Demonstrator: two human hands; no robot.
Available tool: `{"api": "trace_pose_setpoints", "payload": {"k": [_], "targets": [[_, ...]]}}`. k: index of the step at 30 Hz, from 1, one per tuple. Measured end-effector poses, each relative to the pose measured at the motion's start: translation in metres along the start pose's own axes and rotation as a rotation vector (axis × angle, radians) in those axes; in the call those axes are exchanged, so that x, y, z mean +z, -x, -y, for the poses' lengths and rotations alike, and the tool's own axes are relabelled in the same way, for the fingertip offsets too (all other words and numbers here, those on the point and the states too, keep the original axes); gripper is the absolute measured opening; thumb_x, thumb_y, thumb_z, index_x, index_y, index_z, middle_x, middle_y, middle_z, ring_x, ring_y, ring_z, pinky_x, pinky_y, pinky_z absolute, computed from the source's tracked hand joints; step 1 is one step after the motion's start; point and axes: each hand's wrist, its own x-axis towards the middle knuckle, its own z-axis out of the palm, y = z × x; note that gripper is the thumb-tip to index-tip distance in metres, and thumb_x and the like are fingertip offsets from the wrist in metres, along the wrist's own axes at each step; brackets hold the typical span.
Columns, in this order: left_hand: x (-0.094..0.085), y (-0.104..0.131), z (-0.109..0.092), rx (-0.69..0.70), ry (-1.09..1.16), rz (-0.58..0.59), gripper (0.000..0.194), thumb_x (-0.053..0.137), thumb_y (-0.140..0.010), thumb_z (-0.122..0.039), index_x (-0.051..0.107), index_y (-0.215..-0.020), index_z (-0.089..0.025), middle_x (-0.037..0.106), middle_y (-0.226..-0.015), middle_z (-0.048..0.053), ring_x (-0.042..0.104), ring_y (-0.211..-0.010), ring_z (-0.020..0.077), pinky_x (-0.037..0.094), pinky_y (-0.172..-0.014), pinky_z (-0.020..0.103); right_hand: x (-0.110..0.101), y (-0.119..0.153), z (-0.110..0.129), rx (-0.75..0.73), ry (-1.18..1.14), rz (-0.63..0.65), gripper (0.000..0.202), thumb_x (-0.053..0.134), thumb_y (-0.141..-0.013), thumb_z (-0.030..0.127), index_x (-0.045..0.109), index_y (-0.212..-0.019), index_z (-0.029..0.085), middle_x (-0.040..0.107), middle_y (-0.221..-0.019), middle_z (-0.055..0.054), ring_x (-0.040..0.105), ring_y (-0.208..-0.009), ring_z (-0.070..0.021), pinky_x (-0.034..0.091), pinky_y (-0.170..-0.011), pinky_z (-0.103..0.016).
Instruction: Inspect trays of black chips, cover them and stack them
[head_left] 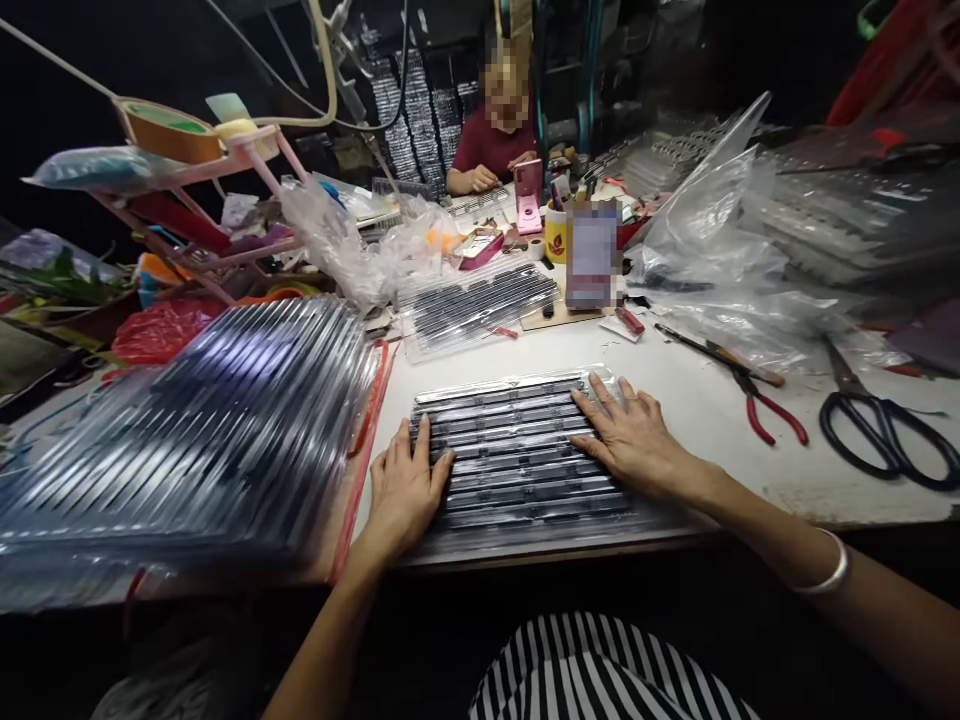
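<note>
Clear plastic tray of glossy dark strips sits at 6 o'clock on the white worktop, by the edge. Left hand at tray's 9 o'clock, right hand at 2: both open, fingers spread on it, gripping nothing. Risk: uneven push could skid slick plastic edgeward or pop strips loose.

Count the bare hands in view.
4. Left hand and right hand lie on opposite sides of the clear plastic tray with dark strips; a co-worker's lower hand and upper hand are across the white table.
</note>
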Motion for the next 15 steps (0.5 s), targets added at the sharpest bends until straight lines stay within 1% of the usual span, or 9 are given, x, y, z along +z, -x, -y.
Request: {"api": "trace_pose_setpoints", "payload": {"k": [3, 5, 8, 11, 13, 15], "targets": [[0.004, 0.0, 0.003, 0.007, 0.016, -0.039, 0.064, 0.033, -0.092, -0.047, 0.03, -0.142, -0.009, 0.036, -0.143, 0.025, 0.035, -0.132, 0.0318, 0.031, -0.101, 0.049, -0.002, -0.002, 0.001, -0.029, -0.06, -0.023, 0.067, 0.038, -0.089, 0.055, 0.033, -0.144, 0.017, 0.02, -0.152, -0.017, 0.017, -0.134, -0.0485, 0.018, -0.104, -0.062], [0.006, -0.001, 0.004, 0.012, 0.052, -0.069, 0.064, 0.034, -0.091, -0.048, 0.031, -0.141, -0.008, 0.036, -0.143, 0.025, 0.035, -0.132, 0.0317, 0.031, -0.101, 0.05, -0.003, -0.002, 0.001, -0.032, -0.103, -0.049, 0.065, 0.04, -0.09, 0.053, 0.034, -0.143, 0.017, 0.022, -0.152, -0.017, 0.017, -0.134, -0.0487, 0.021, -0.103, -0.062], [0.006, -0.003, 0.008, 0.007, 0.155, -0.1, 0.059, 0.033, -0.092, -0.046, 0.038, -0.139, -0.009, 0.043, -0.14, 0.022, 0.039, -0.13, 0.0302, 0.032, -0.101, 0.05, -0.002, 0.0, -0.001, -0.012, -0.148, -0.089, 0.056, 0.036, -0.093, 0.046, 0.036, -0.143, 0.021, 0.022, -0.153, -0.012, 0.018, -0.137, -0.0426, 0.027, -0.102, -0.057], [0.002, -0.008, 0.013, -0.024, 0.271, -0.13, 0.047, 0.032, -0.093, -0.038, 0.05, -0.131, -0.016, 0.056, -0.13, 0.016, 0.049, -0.123, 0.0274, 0.036, -0.1, 0.048, -0.001, 0.005, -0.002, 0.011, -0.215, -0.129, 0.047, 0.034, -0.095, 0.036, 0.039, -0.141, 0.025, 0.023, -0.153, -0.007, 0.019, -0.138, -0.0353, 0.029, -0.104, -0.054], [0.0, -0.012, 0.017, -0.016, 0.314, -0.146, 0.042, 0.034, -0.092, -0.034, 0.055, -0.126, -0.018, 0.062, -0.122, 0.014, 0.054, -0.118, 0.0283, 0.038, -0.098, 0.05, 0.001, 0.015, -0.001, 0.034, -0.259, -0.153, 0.045, 0.033, -0.095, 0.031, 0.042, -0.139, 0.024, 0.027, -0.151, -0.006, 0.022, -0.138, -0.0325, 0.032, -0.105, -0.051], [-0.002, -0.017, 0.02, 0.036, 0.341, -0.149, 0.041, 0.036, -0.091, -0.031, 0.058, -0.123, -0.017, 0.064, -0.119, 0.014, 0.057, -0.114, 0.0289, 0.039, -0.098, 0.051, 0.003, 0.034, 0.002, 0.071, -0.29, -0.176, 0.044, 0.032, -0.095, 0.026, 0.045, -0.137, 0.02, 0.031, -0.15, -0.007, 0.027, -0.137, -0.0305, 0.036, -0.104, -0.049]]}}
